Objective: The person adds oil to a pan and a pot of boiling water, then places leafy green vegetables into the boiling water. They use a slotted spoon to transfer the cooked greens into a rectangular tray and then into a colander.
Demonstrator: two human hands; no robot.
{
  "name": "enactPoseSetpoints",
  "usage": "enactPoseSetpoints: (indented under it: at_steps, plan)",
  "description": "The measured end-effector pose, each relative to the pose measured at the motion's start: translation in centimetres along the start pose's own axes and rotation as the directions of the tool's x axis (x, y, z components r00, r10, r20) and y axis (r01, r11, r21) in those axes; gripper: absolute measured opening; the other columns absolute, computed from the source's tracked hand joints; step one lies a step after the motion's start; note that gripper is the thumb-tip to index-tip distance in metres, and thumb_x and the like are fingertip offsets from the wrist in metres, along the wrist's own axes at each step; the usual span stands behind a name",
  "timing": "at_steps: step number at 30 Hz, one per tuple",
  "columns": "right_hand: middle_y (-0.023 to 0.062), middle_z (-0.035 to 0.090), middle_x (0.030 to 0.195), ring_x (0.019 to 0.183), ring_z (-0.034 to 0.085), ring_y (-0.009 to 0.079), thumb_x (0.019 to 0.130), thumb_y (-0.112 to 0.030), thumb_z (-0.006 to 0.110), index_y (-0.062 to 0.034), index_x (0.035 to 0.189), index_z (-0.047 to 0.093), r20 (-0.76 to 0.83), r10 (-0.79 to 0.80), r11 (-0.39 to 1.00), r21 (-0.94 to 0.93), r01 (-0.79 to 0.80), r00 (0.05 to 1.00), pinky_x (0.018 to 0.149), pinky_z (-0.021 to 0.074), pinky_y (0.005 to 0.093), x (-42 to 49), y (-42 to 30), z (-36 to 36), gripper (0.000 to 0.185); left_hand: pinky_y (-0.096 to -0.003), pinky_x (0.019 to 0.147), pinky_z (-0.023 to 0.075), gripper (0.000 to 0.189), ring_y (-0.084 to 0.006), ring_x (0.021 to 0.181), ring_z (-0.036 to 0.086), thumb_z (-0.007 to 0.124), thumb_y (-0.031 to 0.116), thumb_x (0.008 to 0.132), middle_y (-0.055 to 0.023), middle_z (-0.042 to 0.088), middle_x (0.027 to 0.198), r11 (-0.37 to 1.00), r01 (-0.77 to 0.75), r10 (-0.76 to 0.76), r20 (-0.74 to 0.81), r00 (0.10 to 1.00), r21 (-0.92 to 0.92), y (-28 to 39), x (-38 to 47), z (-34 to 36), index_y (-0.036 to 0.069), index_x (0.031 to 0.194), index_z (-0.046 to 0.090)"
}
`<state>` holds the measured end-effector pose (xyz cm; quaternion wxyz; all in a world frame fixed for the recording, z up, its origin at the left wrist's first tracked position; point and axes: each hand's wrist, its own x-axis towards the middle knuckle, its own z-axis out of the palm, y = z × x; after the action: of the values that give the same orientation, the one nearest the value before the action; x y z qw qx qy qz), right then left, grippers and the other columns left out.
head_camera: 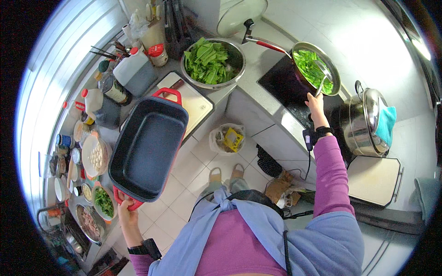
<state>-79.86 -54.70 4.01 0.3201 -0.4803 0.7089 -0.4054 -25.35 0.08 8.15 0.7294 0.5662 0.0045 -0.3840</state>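
My left hand (127, 214) grips one red handle of a deep rectangular pot (145, 148) with a dark inside, held over the counter's edge at the left. My right hand (316, 103) is closed on the handle of a metal spatula (324, 70), whose head lies in the greens. Those chopped green leaves (305, 62) sit in a frying pan (335, 65) with a red and silver handle, over the black cooktop (279, 82). The pan looks tilted. A steel bowl (240, 70) heaped with leafy greens (207, 60) stands at the corner of the counter.
A white cutting board (197, 107) with a knife lies partly behind the pot. Bottles, jugs, a plate of whitish balls (96, 155) and bowls of food line the left counter. A steel steamer pot (359, 120) stands right of my right forearm. A waste bag (215, 139) sits on the floor.
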Motion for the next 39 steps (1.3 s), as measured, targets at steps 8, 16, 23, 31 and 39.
enactPoseSetpoints:
  at_steps: [8,16,23,31,39]
  plan:
    - [0.0283,0.05,0.117,0.112,0.047,0.0413,0.073,-0.01,0.064,0.0071,0.118,0.046,0.012,-0.815,0.506,-0.472,0.722,0.579,0.098,0.0377,0.0455,-5.9,-9.9,5.4,0.051,-0.0345,0.088,0.0477,0.079,-0.0264,0.119,0.049,0.04,-0.013,0.063,-0.0088,0.041,0.14,0.999,0.034,-0.035,0.028,0.999,0.01,-0.9,-2.9,0.5,0.002,0.14,0.03]
    - [0.022,0.045,0.118,0.094,0.056,0.0373,0.087,-0.016,0.059,0.0024,0.117,0.048,0.714,0.31,0.763,0.208,-0.612,0.628,0.079,0.054,0.0477,-7.3,-9.1,23.4,0.037,-0.0316,0.083,0.0491,0.078,-0.0237,0.108,0.054,0.04,-0.012,0.063,-0.0131,0.045,0.134,0.998,0.056,-0.055,-0.02,0.998,0.019,0.2,-7.2,2.3,0.001,0.139,0.03]
    - [0.0243,0.05,0.105,0.086,0.058,0.0396,0.085,-0.004,0.049,0.0079,0.101,0.044,0.722,0.238,0.564,0.441,-0.698,0.649,0.069,0.0578,0.0549,-7.4,-5.9,30.0,0.021,-0.0277,0.073,0.051,0.077,-0.0191,0.091,0.061,0.04,-0.012,0.062,-0.011,0.056,0.119,0.99,0.119,-0.108,-0.139,0.984,0.073,0.1,-12.1,1.6,0.001,0.137,0.034]
    - [0.0195,0.049,0.094,0.083,0.058,0.0391,0.081,0.002,0.049,0.0087,0.086,0.045,0.677,0.24,0.615,0.448,-0.649,0.696,0.066,0.0575,0.0594,-9.0,-6.9,27.7,0.01,-0.0254,0.068,0.0505,0.074,-0.0151,0.077,0.062,0.042,-0.011,0.063,-0.0084,0.064,0.104,0.981,0.194,-0.194,-0.086,0.977,-0.009,-2.2,-13.9,2.1,0.002,0.135,0.038]
    - [0.0139,0.049,0.087,0.075,0.056,0.0302,0.079,0.002,0.055,0.0035,0.081,0.049,0.798,0.152,0.746,0.295,-0.597,0.584,0.063,0.0573,0.0479,-11.1,-10.5,25.2,0.007,-0.0262,0.07,0.0519,0.07,-0.015,0.08,0.064,0.048,-0.009,0.067,-0.0116,0.064,0.108,0.943,0.315,-0.31,-0.059,0.949,0.108,-4.3,-12.4,4.0,0.003,0.135,0.039]
